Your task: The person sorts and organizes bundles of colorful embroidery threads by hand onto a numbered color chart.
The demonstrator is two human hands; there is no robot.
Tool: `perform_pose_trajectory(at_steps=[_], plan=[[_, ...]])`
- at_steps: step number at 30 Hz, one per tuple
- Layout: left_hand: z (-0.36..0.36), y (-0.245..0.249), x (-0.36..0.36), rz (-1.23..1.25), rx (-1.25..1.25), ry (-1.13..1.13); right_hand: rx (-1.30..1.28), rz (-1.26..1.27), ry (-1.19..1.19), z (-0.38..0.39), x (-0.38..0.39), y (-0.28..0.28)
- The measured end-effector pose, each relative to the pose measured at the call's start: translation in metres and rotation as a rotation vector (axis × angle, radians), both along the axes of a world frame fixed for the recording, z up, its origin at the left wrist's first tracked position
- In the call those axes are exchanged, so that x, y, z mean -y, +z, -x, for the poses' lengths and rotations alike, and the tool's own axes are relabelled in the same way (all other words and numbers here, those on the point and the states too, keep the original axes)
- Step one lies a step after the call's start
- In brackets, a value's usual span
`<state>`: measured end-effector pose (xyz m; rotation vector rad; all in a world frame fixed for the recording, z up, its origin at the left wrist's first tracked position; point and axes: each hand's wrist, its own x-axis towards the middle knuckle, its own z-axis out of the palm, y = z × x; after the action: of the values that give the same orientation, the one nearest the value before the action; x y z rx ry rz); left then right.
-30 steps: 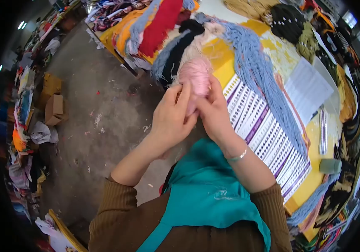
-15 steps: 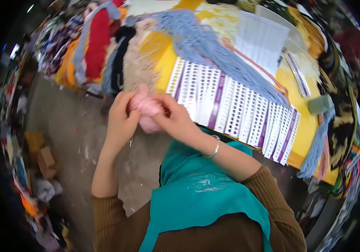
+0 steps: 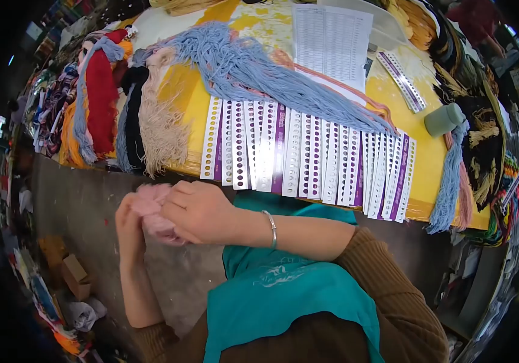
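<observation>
Grey concrete floor (image 3: 190,278) in this workshop, w/ a cardboard box (image 3: 76,277) over on the worker's left. Yellow-topped table (image 3: 426,181) runs across in front, loaded w/ yarn. Pink skein (image 3: 150,201) is off the table's near edge, over the floor, just below the frayed end of a beige hank (image 3: 161,133), held btwn both hands. L hand (image 3: 129,221) has its fingers curled narrow on the skein's left side; R hand (image 3: 202,212) is wrapped over its right side, fingers bent, back of hand up. Can't tell where the R fingertips sit, they're hidden. Silver bracelet (image 3: 272,230) on the R wrist, teal apron (image 3: 295,296) over a brown ribbed-cuff top.

On the table: row of punched cards (image 3: 295,157), white & purple, along the near edge; long blue-grey hank (image 3: 259,72) lying behind & partly over them; printed sheet (image 3: 326,45) behind that; green jar (image 3: 444,120) nr the right end. Black hank (image 3: 135,112) & red hank (image 3: 101,100) lie left of the beige one.
</observation>
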<state>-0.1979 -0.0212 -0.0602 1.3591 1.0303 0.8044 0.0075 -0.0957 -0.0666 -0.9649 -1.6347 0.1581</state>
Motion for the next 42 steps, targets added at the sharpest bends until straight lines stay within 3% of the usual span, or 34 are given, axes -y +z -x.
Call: perform_pose_trajectory(at_steps=[1, 4, 5, 6, 7, 8, 10, 12, 13, 14, 16, 19, 22, 26, 29, 32, 35, 38, 40, 42], plan=[[0.002, 0.001, -0.001, 0.192, 0.228, 0.144, -0.083, 0.074, 0.089, 0.001, 0.001, -0.001], [0.021, -0.014, 0.014, 0.199, 0.787, -0.134, -0.537, 0.415, 0.351, 0.010, 0.001, -0.005], [0.047, -0.033, 0.013, 0.204, 0.853, -0.070, -0.756, 0.461, 0.424, 0.018, -0.009, -0.013], [0.046, -0.027, 0.020, 0.226, 0.790, -0.106, -0.972, 0.505, 0.497, 0.022, -0.015, -0.017], [0.041, -0.012, 0.030, 0.249, 0.727, -0.140, -1.148, 0.730, 0.628, 0.018, -0.017, -0.015], [0.039, -0.004, 0.036, 0.270, 0.661, -0.174, -1.111, 0.875, 0.618, 0.016, -0.019, -0.016], [0.047, 0.012, 0.024, 0.065, 0.258, -0.548, -1.027, 1.161, 0.595, 0.015, -0.023, -0.024], [0.027, 0.037, 0.038, -0.503, -0.488, -0.288, -0.922, 1.088, 0.460, 0.017, -0.022, -0.042], [0.018, 0.043, 0.035, -0.870, -0.660, -0.255, -0.868, 1.050, 0.394, 0.018, -0.020, -0.050], [0.019, 0.046, 0.038, -0.616, -0.576, -0.181, -0.813, 1.013, 0.327, 0.019, -0.020, -0.057], [0.024, 0.048, 0.046, -0.111, -0.398, -0.040, -0.728, 0.931, 0.440, 0.010, -0.012, -0.037], [0.013, 0.034, 0.052, 0.090, -0.204, -0.067, -0.520, 0.695, 0.547, 0.014, 0.000, -0.026], [0.000, 0.030, 0.056, 0.072, -0.212, -0.085, -0.367, 0.500, 0.454, 0.032, 0.004, -0.028], [-0.002, 0.033, 0.059, 0.099, -0.238, -0.078, -0.303, 0.710, 0.473, 0.033, 0.011, -0.021], [0.010, 0.032, 0.050, -0.020, -0.382, -0.310, -0.103, 0.898, 0.495, 0.029, 0.008, -0.022], [0.027, 0.017, 0.047, 0.158, -0.294, -0.344, 0.170, 0.872, 0.471, 0.021, 0.007, -0.012], [0.034, 0.004, 0.048, 0.292, -0.102, -0.379, 0.150, 0.816, 0.525, 0.014, 0.004, 0.002], [0.049, -0.021, 0.039, 0.497, 0.162, -0.719, -0.011, 0.666, 0.576, 0.018, -0.001, -0.004], [0.078, -0.059, 0.044, 0.510, 0.062, -0.632, -0.456, 0.693, 0.636, 0.021, -0.005, 0.001], [0.079, -0.062, 0.047, 0.664, 0.143, -0.660, -0.779, 0.727, 0.663, 0.020, -0.012, 0.003]])
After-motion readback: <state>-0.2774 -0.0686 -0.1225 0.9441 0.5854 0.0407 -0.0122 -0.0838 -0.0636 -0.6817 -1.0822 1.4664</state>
